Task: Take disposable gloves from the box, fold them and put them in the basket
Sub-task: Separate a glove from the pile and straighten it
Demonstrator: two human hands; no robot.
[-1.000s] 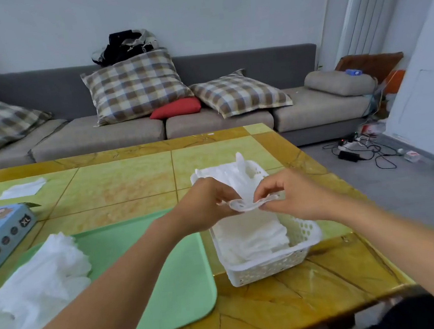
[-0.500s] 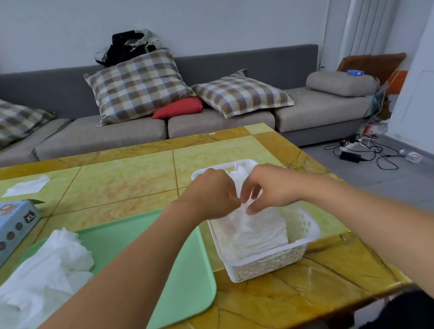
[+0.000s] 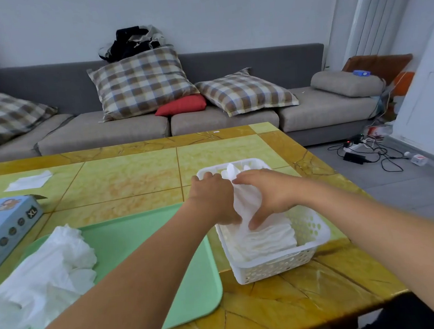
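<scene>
Both your hands are down in the white basket (image 3: 313,237), which sits on the yellow marble table (image 3: 132,176) just right of the green tray (image 3: 138,241). Your left hand (image 3: 214,199) is palm-down at the basket's left side, fingers reaching forward to the far rim and thumb against the folded glove (image 3: 247,203). Your right hand (image 3: 269,191) lies spread over the same glove, fingers fairly straight, thumb tip pushing on it; it looks like pressing rather than gripping. The glove rests on a stack of folded gloves (image 3: 273,238) filling the basket's near half, and one piece sticks up at the far end. A loose pile of unfolded gloves (image 3: 43,274) lies on the tray's left part. The blue glove box (image 3: 5,230), marked XL, stands at the table's left edge. A white tissue (image 3: 29,180) lies farther back.
</scene>
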